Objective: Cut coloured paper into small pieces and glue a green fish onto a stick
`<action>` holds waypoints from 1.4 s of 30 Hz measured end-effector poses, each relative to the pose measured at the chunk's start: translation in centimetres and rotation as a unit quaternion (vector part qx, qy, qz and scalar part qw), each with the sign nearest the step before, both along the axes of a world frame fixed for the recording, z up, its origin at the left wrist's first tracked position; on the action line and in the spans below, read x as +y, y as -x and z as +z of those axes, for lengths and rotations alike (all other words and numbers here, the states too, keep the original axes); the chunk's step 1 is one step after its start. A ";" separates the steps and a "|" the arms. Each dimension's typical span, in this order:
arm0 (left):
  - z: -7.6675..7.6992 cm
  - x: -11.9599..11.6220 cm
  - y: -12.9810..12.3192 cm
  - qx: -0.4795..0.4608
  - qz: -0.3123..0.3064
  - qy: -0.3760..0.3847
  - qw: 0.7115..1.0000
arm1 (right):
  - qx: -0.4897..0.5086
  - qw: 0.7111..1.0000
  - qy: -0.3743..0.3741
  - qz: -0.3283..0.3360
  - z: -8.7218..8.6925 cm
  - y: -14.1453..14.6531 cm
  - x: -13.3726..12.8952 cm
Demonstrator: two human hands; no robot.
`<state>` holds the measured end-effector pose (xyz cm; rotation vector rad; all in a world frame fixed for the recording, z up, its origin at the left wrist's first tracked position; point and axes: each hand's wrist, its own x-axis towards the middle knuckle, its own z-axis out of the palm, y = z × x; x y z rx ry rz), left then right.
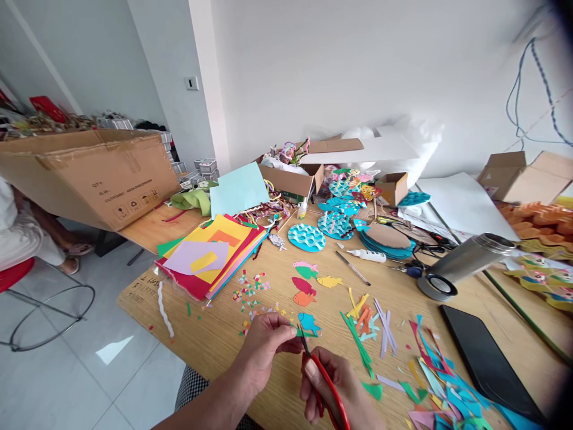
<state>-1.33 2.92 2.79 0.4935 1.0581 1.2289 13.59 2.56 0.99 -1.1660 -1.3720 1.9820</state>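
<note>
My right hand (333, 373) is closed around the red-handled scissors (330, 388), whose dark blades point up towards my other hand. The fingers of my left hand (271, 337) pinch a small piece of green paper (293, 328), right by the blade tips. Just beyond lies a blue paper fish (308, 323). Further up the table are an orange paper fish (304, 298), a dark red one (303, 285), a yellow one (330, 280) and a pink one (305, 266) beside a green one.
Coloured paper strips (357, 343) and scraps lie to the right, near a black phone (487, 358) and a steel flask (470, 257). Paper sheets (197, 257) are stacked at left. Blue wavy discs (307, 237) and a glue bottle (369, 255) stand behind. A person sits at far left.
</note>
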 end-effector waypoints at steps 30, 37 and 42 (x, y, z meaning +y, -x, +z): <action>-0.1 0.1 0.1 -0.002 -0.023 0.002 1.000 | 0.013 1.000 0.004 0.010 0.8 -0.6 -0.3; -0.2 -0.1 0.1 -0.002 -0.026 0.005 1.000 | 0.001 1.000 0.018 0.005 0.2 -0.7 -0.3; 0.0 -0.1 0.0 -0.003 -0.024 0.009 1.000 | -0.011 0.999 0.031 0.000 -0.2 -0.8 -0.3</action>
